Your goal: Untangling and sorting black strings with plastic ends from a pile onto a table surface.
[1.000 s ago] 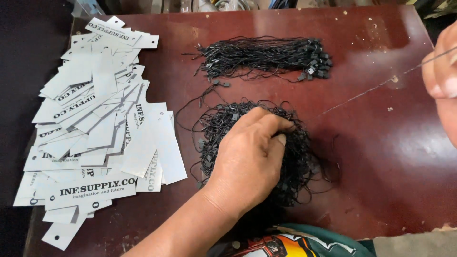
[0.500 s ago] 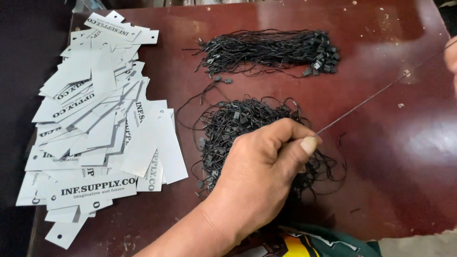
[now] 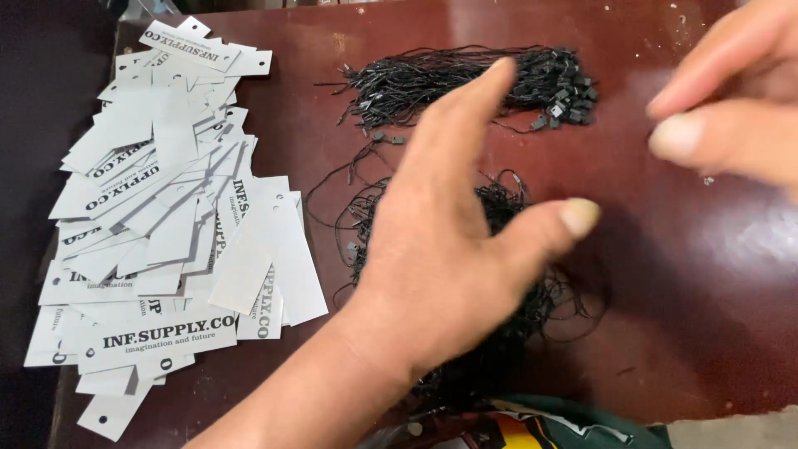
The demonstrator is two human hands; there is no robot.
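Left hand released, spread above loose black strings mid-table; right hand pinched, contents indiscernible, near far-right edge.

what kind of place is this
Probably a small packing or garment-tagging workbench. A dark red-brown table holds a spread pile of white card hang tags with punched holes, and two heaps of black tag strings, one under the open left hand.
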